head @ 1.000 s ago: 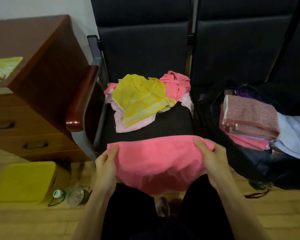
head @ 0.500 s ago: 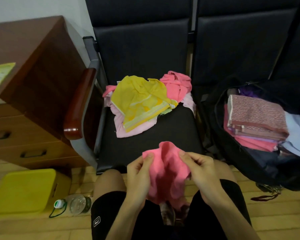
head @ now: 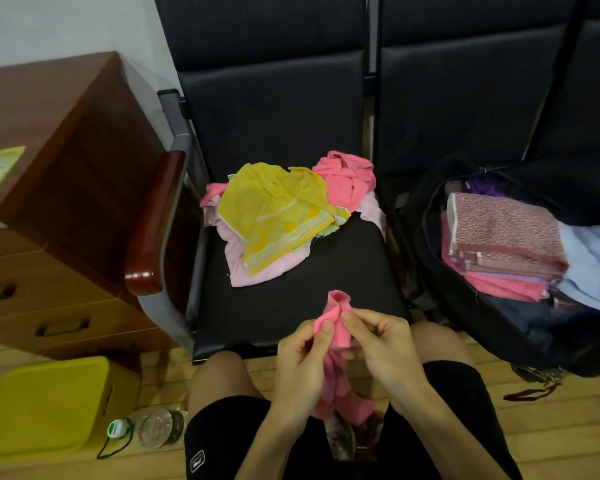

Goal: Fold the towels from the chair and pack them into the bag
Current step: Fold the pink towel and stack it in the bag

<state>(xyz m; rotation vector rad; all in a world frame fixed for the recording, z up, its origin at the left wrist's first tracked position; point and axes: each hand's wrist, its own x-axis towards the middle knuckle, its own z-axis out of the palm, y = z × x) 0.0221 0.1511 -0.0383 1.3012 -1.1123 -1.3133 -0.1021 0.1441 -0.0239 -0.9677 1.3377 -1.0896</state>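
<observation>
A pink towel [head: 336, 308] hangs bunched between my knees, in front of the black chair seat [head: 291, 299]. My left hand [head: 303, 362] and my right hand [head: 385, 344] pinch its top edge close together with thumbs and fingertips. Farther back on the seat lies a loose heap: a yellow towel [head: 278, 209] on top, a pale pink one [head: 257, 271] under it, a crumpled pink one [head: 347, 178] behind. To the right stands an open black bag [head: 426, 258] holding a stack of folded towels [head: 503, 237].
A brown wooden drawer cabinet [head: 49, 202] stands left of the chair's wooden armrest [head: 153, 223]. On the floor at lower left are a yellow box [head: 45, 407] and a plastic bottle [head: 146, 427]. Pale blue cloth [head: 593, 265] lies in the bag's right side.
The pink towel was spread wide on my lap with my hands at its two sides. My hands have come together and the towel now hangs gathered between them.
</observation>
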